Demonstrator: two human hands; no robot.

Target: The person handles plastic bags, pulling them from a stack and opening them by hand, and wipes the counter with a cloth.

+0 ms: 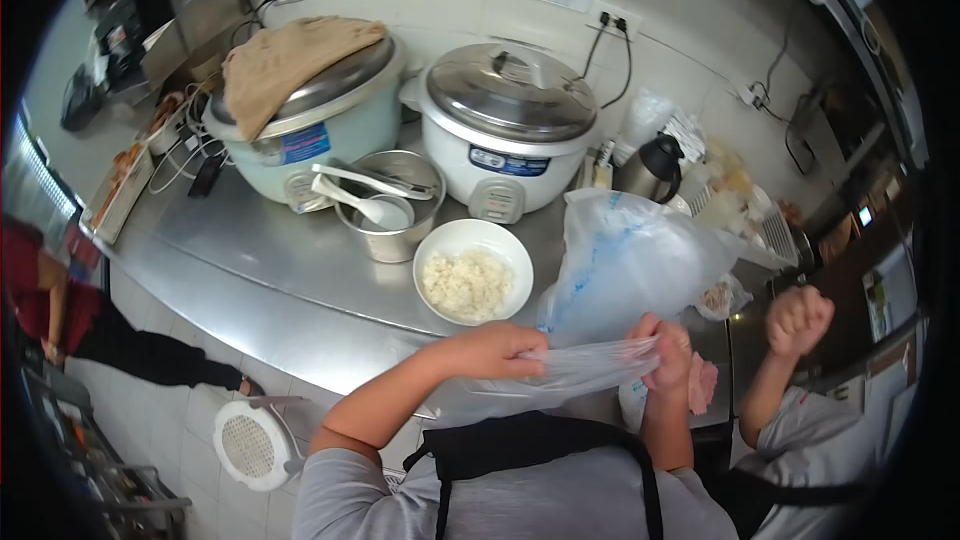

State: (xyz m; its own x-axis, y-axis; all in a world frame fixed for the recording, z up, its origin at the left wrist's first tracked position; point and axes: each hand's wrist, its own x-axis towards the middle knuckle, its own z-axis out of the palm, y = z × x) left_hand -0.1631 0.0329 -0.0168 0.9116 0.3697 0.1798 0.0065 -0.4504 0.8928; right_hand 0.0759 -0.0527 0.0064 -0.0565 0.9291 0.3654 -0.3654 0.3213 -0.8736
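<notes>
Stretched between my two hands, in front of my apron, is a clear plastic bag (595, 362). My left hand (500, 350) is closed on one side of it, and my right hand (665, 355) grips the other with bent fingers. Just beyond my left hand, a white bowl (521, 285) of cooked rice (467, 283) rests on the steel counter (250, 265). A large translucent plastic bag with blue print (625, 255) lies close behind my right hand.
Two big rice cookers stand at the back, one pale green (250, 160) with a brown cloth (290, 60), one white (515, 155). A metal pot (392, 246) holds a white rice paddle (382, 212). At right is another person's fist (800, 321); at left, a person's leg (150, 352) and a white stool (253, 440).
</notes>
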